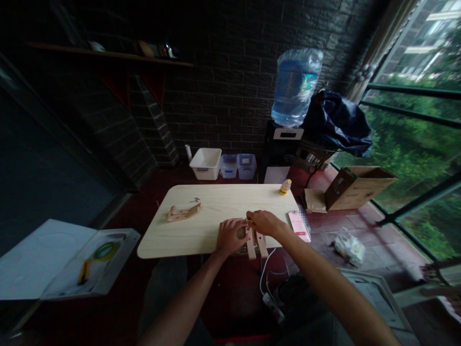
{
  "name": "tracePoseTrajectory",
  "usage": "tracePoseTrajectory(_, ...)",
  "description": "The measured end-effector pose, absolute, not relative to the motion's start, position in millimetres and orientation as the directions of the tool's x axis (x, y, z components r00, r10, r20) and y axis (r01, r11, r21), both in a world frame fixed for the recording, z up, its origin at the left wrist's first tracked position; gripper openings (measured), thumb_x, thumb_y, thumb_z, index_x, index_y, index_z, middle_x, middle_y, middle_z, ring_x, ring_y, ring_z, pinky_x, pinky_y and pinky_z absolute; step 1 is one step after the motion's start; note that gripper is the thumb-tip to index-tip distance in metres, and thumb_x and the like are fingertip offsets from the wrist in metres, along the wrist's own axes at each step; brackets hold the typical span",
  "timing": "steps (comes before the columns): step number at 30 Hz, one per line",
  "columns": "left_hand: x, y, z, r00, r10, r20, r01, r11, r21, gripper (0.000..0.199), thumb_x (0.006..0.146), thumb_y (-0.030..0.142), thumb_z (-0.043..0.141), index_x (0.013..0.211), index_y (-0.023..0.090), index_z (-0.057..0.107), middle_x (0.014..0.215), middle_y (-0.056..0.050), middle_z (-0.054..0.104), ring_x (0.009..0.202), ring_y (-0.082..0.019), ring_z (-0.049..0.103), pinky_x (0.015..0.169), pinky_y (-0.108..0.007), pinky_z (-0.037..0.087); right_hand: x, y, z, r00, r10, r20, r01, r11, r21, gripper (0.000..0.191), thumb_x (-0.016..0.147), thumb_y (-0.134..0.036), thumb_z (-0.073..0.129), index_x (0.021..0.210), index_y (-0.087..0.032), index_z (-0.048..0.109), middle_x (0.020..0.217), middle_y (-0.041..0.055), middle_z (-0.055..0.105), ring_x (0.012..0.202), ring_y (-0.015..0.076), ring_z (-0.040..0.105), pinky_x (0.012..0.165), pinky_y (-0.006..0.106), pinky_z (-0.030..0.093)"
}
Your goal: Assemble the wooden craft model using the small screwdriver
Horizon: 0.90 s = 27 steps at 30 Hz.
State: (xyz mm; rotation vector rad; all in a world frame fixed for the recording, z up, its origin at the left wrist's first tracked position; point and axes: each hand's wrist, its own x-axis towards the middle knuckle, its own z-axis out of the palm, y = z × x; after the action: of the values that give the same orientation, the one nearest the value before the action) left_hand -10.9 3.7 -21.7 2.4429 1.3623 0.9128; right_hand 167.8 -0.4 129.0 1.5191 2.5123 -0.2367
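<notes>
Near the front edge of the pale wooden table (216,195), my left hand (231,234) lies against a wooden piece with two slats (251,247) that stick out over the edge. Its fingers are spread, with the thumb by the left slat. Above the far end of the slats, my right hand (262,222) is closed around something small and yellow, too small to make out. Another curved wooden piece (183,213) lies on the left part of the table, with small dark items (195,200) behind it.
A yellow-capped bottle (285,187) stands at the back right corner, and a phone (299,226) lies at the right edge. White cable (265,274) hangs below. Left of the table is an open case (104,259); bins (207,163) stand behind.
</notes>
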Motion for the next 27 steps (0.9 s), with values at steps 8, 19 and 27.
tracePoseTrajectory(8,-12,6,-21,0.403,0.824,0.399,0.696,-0.559,0.451,0.035,0.084,0.039,0.070,0.119,0.036,0.067,0.131,0.000,0.065,0.126,-0.025,0.053,0.108,-0.045,0.038,170,6,121,-0.422,0.872,-0.249,0.905,0.423,-0.051,0.028,0.104,-0.034,0.046,0.122,-0.014,0.054,0.112,0.0184,0.073,0.106,0.0278,0.071,0.081,0.032,0.052)
tracePoseTrajectory(19,-11,3,-19,0.390,0.823,0.413,0.693,-0.557,0.458,0.034,0.084,0.035,0.070,0.118,0.035,0.066,0.130,-0.001,0.065,0.125,-0.025,0.054,0.108,-0.045,0.038,168,0,127,-0.444,0.861,-0.247,0.893,0.447,-0.048,0.030,0.102,-0.032,0.051,0.128,-0.018,0.050,0.116,0.0166,0.072,0.109,0.0269,0.070,0.083,0.031,0.051)
tracePoseTrajectory(27,-12,5,-21,0.387,0.827,0.409,0.694,-0.553,0.462,0.036,0.084,0.038,0.071,0.119,0.037,0.067,0.131,-0.001,0.064,0.126,-0.025,0.052,0.109,-0.045,0.037,170,5,118,-0.444,0.862,-0.247,0.894,0.444,-0.059,0.027,0.104,-0.033,0.046,0.125,-0.017,0.050,0.113,0.0165,0.073,0.107,0.0264,0.071,0.082,0.031,0.051)
